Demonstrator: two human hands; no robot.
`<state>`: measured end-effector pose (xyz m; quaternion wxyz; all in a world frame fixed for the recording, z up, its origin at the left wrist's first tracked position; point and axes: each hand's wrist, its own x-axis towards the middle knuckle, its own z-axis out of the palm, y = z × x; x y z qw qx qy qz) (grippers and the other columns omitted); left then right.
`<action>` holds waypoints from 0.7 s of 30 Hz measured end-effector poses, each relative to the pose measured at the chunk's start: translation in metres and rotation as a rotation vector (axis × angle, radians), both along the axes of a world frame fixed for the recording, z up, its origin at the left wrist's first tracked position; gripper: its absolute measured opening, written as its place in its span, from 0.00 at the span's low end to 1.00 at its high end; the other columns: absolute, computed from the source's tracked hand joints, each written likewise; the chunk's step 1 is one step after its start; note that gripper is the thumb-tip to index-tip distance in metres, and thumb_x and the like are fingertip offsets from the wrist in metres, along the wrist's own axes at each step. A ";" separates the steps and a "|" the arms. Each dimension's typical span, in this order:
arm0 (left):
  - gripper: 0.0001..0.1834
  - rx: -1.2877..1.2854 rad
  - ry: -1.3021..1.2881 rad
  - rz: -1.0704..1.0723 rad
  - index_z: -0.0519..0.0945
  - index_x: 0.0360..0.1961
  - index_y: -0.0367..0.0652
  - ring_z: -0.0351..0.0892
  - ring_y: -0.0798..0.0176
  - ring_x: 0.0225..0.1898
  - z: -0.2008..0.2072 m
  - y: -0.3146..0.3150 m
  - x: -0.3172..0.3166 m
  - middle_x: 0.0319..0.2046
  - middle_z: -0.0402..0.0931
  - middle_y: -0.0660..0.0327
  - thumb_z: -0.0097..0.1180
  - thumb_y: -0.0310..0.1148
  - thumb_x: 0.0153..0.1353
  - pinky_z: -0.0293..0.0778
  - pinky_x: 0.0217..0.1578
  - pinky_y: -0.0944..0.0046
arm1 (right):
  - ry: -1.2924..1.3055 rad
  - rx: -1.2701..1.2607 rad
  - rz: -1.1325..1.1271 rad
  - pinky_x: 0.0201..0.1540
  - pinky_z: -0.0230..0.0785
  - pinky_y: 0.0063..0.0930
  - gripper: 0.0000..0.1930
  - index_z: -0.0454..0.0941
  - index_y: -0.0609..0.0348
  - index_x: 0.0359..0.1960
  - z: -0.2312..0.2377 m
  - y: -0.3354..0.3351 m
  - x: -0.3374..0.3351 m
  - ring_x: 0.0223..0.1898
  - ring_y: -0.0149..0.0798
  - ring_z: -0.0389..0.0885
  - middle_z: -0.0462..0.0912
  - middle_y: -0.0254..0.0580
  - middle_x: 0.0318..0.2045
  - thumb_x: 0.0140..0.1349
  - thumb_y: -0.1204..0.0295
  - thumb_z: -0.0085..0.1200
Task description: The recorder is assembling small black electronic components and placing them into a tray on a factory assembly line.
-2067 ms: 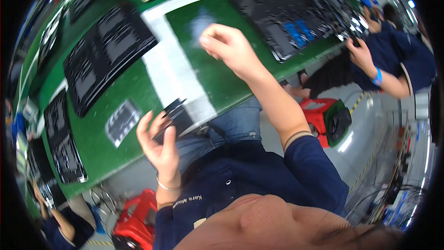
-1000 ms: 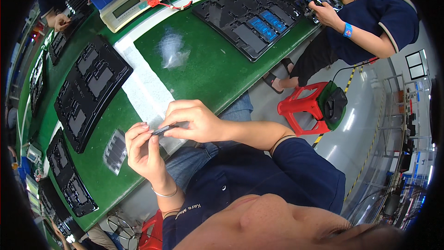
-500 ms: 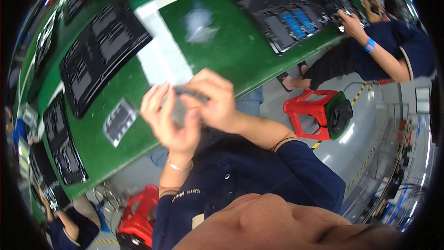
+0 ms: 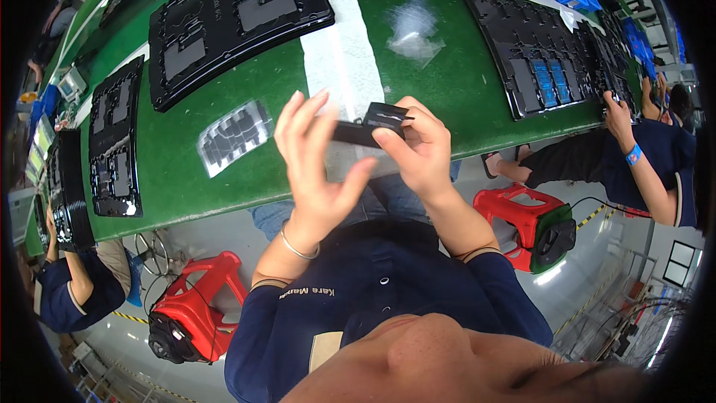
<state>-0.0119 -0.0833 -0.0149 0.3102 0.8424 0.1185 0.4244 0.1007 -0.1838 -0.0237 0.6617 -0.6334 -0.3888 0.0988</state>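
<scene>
My right hand [image 4: 426,151] grips a small black part [image 4: 384,116] between thumb and fingers above the green table's near edge. It looks like two flat rectangular pieces meeting at an angle; I cannot make out its exact kind. The longer piece [image 4: 352,134] points toward my left hand [image 4: 317,168]. That hand has its fingers spread and thumb apart, slightly blurred, beside the part's left end. Whether a fingertip touches the part is unclear. Left of my hands, a clear sheet with several dark stickers or pads [image 4: 236,136] lies on the table.
Large black moulded trays [image 4: 246,46] lie at the far left, with another [image 4: 115,130] nearer. A tray with blue pieces [image 4: 537,33] is at right. Clear film [image 4: 416,33] lies beside a white strip [image 4: 339,45]. Red stools [image 4: 198,302] stand below; people work on both sides.
The view has shifted, showing the table lower and more level. My left hand, earlier close against the black part, has drawn open. The part has turned and shows more of its faces in my right hand.
</scene>
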 end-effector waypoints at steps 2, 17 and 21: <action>0.34 -0.393 -0.203 -0.113 0.62 0.55 0.35 0.62 0.51 0.55 -0.008 0.002 0.000 0.52 0.65 0.50 0.59 0.26 0.44 0.55 0.56 0.56 | 0.327 0.045 0.221 0.30 0.61 0.20 0.05 0.75 0.67 0.26 0.006 -0.003 -0.004 0.27 0.29 0.70 0.73 0.36 0.23 0.47 0.80 0.58; 0.26 -1.065 -0.310 -0.462 0.62 0.55 0.32 0.71 0.64 0.47 -0.020 -0.011 -0.021 0.44 0.74 0.50 0.50 0.18 0.53 0.65 0.49 0.66 | 0.233 0.146 0.195 0.37 0.61 0.21 0.10 0.75 0.64 0.32 0.017 0.000 -0.006 0.33 0.29 0.70 0.74 0.38 0.29 0.47 0.81 0.59; 0.24 -0.965 -0.308 -0.416 0.64 0.54 0.31 0.72 0.62 0.47 -0.022 -0.014 -0.022 0.44 0.74 0.48 0.50 0.18 0.53 0.65 0.50 0.65 | 0.135 0.195 0.161 0.34 0.62 0.21 0.09 0.76 0.65 0.30 0.017 0.002 -0.008 0.30 0.30 0.70 0.75 0.39 0.29 0.46 0.83 0.59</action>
